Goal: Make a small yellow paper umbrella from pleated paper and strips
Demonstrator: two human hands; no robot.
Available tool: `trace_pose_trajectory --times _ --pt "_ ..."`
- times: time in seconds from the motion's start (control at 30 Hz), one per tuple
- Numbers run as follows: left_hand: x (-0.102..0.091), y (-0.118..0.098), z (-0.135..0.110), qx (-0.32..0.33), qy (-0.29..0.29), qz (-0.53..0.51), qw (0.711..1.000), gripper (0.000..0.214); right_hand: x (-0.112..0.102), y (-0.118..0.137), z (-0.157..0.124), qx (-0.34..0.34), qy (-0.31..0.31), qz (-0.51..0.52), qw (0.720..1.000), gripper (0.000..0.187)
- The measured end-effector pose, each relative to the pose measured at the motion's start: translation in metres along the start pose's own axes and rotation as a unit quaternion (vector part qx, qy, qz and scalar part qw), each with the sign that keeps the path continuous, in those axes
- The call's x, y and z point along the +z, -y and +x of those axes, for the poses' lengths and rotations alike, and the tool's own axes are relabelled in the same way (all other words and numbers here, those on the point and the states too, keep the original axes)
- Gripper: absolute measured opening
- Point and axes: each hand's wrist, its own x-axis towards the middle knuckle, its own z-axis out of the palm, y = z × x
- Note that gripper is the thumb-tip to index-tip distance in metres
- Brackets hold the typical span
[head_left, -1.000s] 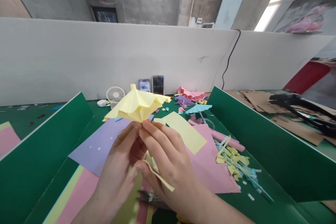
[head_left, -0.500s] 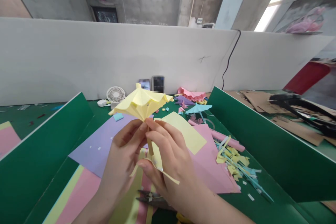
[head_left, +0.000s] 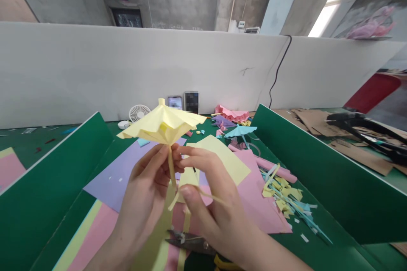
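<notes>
A folded yellow paper umbrella stands upright above both hands, its thin stick running down between them. My left hand pinches the stick just under the canopy with thumb and fingers. My right hand is closed on the lower end of the stick, where loose yellow paper strips trail from the thumb. Small dark scissors lie on the paper below my hands.
Purple, pink and yellow sheets cover the green table, between two green dividers. Paper scraps lie at the right. A blue paper umbrella, pink folded paper, a small white fan and two phones sit at the back.
The umbrella has been lifted and set upright, exposing more of its stick. My right hand slid down the stick, its fingers now more spread.
</notes>
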Motion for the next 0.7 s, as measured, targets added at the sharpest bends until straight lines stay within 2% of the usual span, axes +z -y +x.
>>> trace_pose_trajectory --times 0.1,0.17,0.33,0.4,0.5,0.57,0.7 --pt "-0.004 -0.001 0.006 -0.048 -0.016 -0.103 0.993 0.021 -0.003 -0.003 0.002 0.064 -0.036 -0.005 0.997 0.010" --pt "-0.006 -0.003 0.008 -0.090 -0.009 -0.170 0.981 0.024 -0.005 -0.006 0.005 0.102 -0.040 -0.006 0.994 0.014" --pt "-0.012 -0.006 0.009 -0.141 0.084 -0.231 0.959 0.023 -0.007 -0.014 0.011 0.177 -0.031 0.024 0.983 0.019" --pt "-0.012 -0.004 0.007 -0.131 0.098 -0.211 0.964 0.020 -0.009 -0.015 0.013 0.200 -0.031 0.042 0.978 0.020" --pt "-0.011 0.000 0.002 -0.094 0.077 -0.124 0.985 0.014 -0.009 -0.015 0.015 0.214 -0.032 0.049 0.975 0.022" --pt "-0.009 0.003 -0.001 -0.085 0.071 -0.067 0.992 0.012 -0.007 -0.016 0.017 0.222 -0.032 0.030 0.974 0.022" --pt "-0.006 0.009 -0.002 -0.088 0.075 -0.022 0.993 0.012 -0.001 -0.020 0.021 0.223 -0.047 -0.029 0.973 0.018"
